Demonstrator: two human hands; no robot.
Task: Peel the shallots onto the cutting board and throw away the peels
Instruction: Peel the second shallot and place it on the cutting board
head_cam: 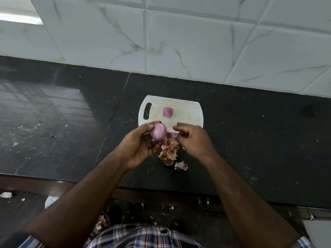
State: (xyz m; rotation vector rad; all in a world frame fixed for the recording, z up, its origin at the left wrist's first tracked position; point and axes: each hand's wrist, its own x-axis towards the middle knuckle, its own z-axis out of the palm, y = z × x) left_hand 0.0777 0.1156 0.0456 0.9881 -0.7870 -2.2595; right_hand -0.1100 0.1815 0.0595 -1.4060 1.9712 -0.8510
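One peeled shallot [167, 111] on the board [186, 115]; left hand [141, 144] grips another, right hand [192, 140] pinches a strip; peels [169, 153] not binned.

A person's left hand [141, 145] grips a peeled pink shallot [158, 134] above the near edge of a white cutting board [186, 113] on a dark table [250, 140]. The right hand [192, 138] seems to pinch a pale strip of peel [173, 135]. A second peeled shallot [167, 111] lies on the board. Dry peels [170, 153] are heaped between the hands.
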